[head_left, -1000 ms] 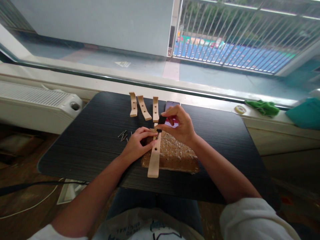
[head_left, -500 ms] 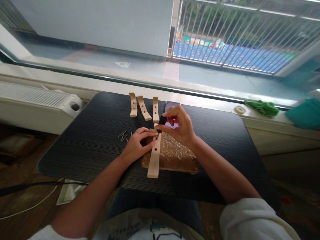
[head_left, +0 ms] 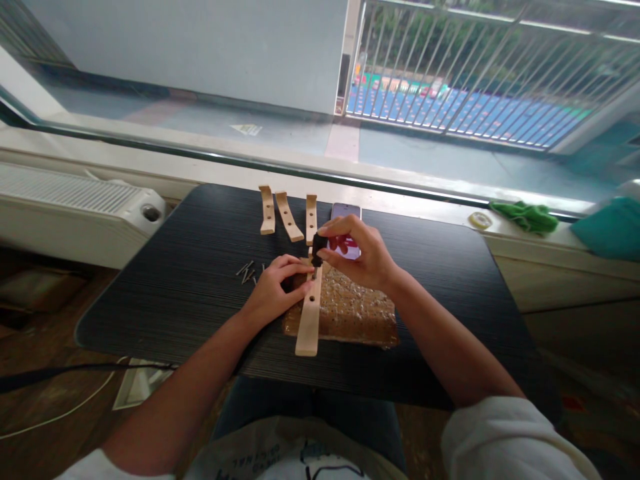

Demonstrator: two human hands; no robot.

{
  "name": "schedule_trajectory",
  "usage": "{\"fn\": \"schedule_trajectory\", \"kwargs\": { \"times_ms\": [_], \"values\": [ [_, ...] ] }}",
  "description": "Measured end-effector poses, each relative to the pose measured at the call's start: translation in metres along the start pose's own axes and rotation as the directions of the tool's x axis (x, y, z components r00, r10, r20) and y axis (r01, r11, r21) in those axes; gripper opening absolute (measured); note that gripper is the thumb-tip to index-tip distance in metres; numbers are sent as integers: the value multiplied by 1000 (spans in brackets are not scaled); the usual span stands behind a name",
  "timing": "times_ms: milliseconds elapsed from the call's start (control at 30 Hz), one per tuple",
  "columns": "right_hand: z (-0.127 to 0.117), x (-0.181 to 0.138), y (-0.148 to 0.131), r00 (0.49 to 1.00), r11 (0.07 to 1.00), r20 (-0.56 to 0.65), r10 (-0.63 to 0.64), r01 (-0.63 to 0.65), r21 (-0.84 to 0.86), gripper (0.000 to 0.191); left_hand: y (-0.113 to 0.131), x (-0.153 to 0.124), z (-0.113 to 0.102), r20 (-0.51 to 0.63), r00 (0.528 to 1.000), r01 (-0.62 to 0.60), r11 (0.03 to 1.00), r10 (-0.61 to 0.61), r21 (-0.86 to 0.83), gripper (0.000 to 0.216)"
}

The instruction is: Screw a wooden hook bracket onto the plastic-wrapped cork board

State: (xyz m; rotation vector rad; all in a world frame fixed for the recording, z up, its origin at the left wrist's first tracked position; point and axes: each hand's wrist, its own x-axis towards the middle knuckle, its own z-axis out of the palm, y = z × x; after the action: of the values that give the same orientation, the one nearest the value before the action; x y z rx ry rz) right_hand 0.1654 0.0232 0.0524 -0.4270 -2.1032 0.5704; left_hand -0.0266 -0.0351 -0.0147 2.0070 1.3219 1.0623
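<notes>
My right hand (head_left: pixel 357 250) grips the black handle of a short screwdriver (head_left: pixel 317 250), which stands nearly upright. Its tip meets the far hole of a pale wooden hook (head_left: pixel 309 327). From the left, my left hand (head_left: pixel 277 287) has its fingers closed on that wooden piece beside the screwdriver tip. The wooden piece lies across a brown, tape-wrapped block (head_left: pixel 357 307), and its near end sticks out past the block's edge. A second hole nearer me is uncovered. Whether a screw sits under the tip is too small to tell.
Three more wooden hooks (head_left: pixel 289 217) lie at the table's back. Several loose screws (head_left: pixel 246 271) are left of my left hand. A phone (head_left: pixel 346 212) lies partly behind my right hand. A radiator (head_left: pixel 80 207) flanks the dark table (head_left: pixel 430 267); a green cloth (head_left: pixel 525 217) rests on the sill.
My right hand has shifted its grip on the screwdriver handle, and the screwdriver now stands more upright. The left hand and the wooden piece stay in place.
</notes>
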Motion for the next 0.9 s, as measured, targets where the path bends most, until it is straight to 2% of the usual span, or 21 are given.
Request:
{"fn": "schedule_trajectory", "kwargs": {
  "times_ms": [167, 400, 600, 900],
  "values": [
    [0, 0, -3, 999, 998, 47, -12, 9, 57, 19, 1, -1, 0, 4, 1000, 13, 1000, -13, -7, 19],
    [-5, 1, -7, 987, 992, 159, 30, -49, 115, 21, 2, 0, -1, 6, 1000, 13, 1000, -13, 5, 17],
    [-5, 2, -7, 986, 983, 155, 56, -82, 165, 16, 1, 0, 0, 6, 1000, 13, 1000, -13, 12, 17],
    [-7, 6, -7, 983, 991, 181, -38, 14, 133, 27, 2, 0, -1, 11, 1000, 27, 999, -27, 18, 18]
  ]
}}
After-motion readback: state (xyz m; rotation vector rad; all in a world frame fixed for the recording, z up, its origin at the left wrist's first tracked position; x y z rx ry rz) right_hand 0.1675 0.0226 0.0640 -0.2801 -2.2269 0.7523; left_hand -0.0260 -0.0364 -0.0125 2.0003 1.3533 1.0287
